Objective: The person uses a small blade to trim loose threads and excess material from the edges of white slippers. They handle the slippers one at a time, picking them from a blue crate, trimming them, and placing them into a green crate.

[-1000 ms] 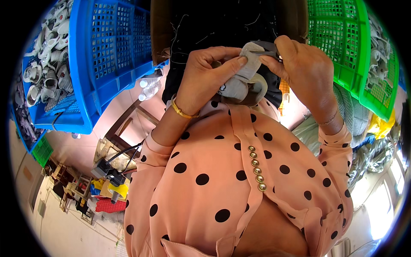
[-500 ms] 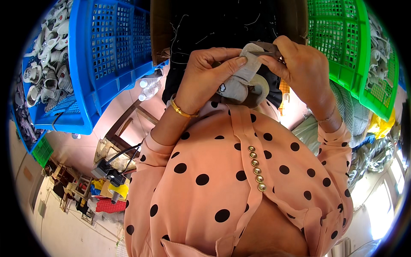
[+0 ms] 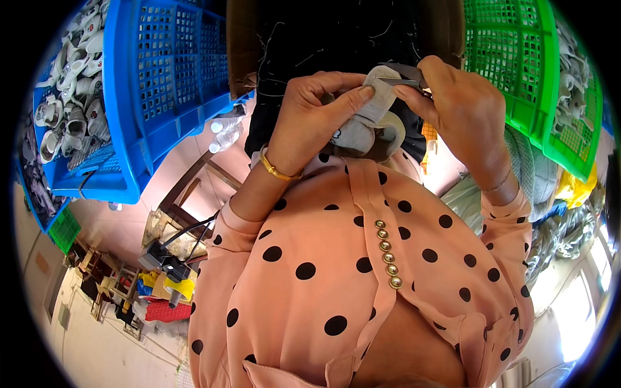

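My left hand (image 3: 317, 116) pinches the edge of a small light-grey fabric shoe upper (image 3: 354, 137) between thumb and fingers. One pale flap of it stands up past the thumb, and its rounded, open part hangs below, close to my shirt front. In my right hand (image 3: 464, 107) is a pair of small metal thread snips (image 3: 406, 82), with thumb and fingers closed round them. The blades point left and lie at the upper's raised flap. Whether they touch a thread is too small to tell. My right fingers hide the handle end of the snips.
A blue crate (image 3: 123, 129) with many grey-white shoe uppers (image 3: 74, 97) stands at the left. A green crate (image 3: 517, 84) with more uppers is at the right. Black cloth (image 3: 323, 39) with loose threads lies ahead. Plastic bottles (image 3: 226, 136) lie near the blue crate.
My right hand has shifted slightly right with the snips, and the blades show a little more clearly at the flap. My left hand and the upper have barely moved.
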The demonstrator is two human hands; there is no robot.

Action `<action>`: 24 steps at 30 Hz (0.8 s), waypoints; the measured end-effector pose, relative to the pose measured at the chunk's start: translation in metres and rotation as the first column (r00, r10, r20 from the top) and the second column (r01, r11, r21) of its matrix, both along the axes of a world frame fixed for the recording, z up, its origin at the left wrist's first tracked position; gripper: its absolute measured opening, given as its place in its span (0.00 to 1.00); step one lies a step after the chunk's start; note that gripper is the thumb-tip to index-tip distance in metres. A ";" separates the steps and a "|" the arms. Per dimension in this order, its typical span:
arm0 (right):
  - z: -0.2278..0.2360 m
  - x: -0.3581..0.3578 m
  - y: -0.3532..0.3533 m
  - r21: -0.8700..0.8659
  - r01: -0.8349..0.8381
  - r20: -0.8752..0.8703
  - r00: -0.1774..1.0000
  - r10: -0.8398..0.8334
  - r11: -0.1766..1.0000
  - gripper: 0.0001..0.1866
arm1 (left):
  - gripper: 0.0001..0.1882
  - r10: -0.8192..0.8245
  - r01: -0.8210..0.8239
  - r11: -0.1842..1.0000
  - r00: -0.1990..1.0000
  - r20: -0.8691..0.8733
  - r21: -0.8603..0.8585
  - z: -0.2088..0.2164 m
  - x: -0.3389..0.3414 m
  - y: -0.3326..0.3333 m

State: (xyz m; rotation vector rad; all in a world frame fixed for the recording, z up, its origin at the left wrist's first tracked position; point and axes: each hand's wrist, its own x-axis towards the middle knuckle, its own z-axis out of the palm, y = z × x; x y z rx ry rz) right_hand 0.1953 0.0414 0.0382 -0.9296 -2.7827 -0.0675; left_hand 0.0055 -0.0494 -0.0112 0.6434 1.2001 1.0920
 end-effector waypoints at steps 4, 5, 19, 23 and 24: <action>0.003 -0.001 -0.001 -0.002 0.001 0.035 0.999 -0.001 1.000 0.22 | 0.13 0.004 -0.004 1.000 1.000 -0.018 0.004 -0.001 0.000 -0.002; 0.004 -0.001 -0.001 0.001 -0.002 0.035 0.999 0.002 1.000 0.22 | 0.13 0.002 -0.002 1.000 1.000 -0.026 -0.001 0.000 0.000 -0.002; -0.006 -0.001 0.002 -0.046 -0.021 0.039 0.999 0.022 0.999 0.24 | 0.12 -0.064 0.068 0.993 0.997 -0.043 0.094 -0.004 -0.001 0.000; -0.020 0.001 -0.002 -0.121 0.010 -0.030 0.999 -0.014 0.993 0.24 | 0.11 -0.077 0.076 0.997 0.996 0.036 0.017 -0.001 0.001 0.000; -0.024 0.002 -0.003 -0.147 0.018 -0.054 0.998 -0.026 0.989 0.24 | 0.11 -0.076 0.075 0.997 0.996 0.047 0.017 -0.001 0.001 0.000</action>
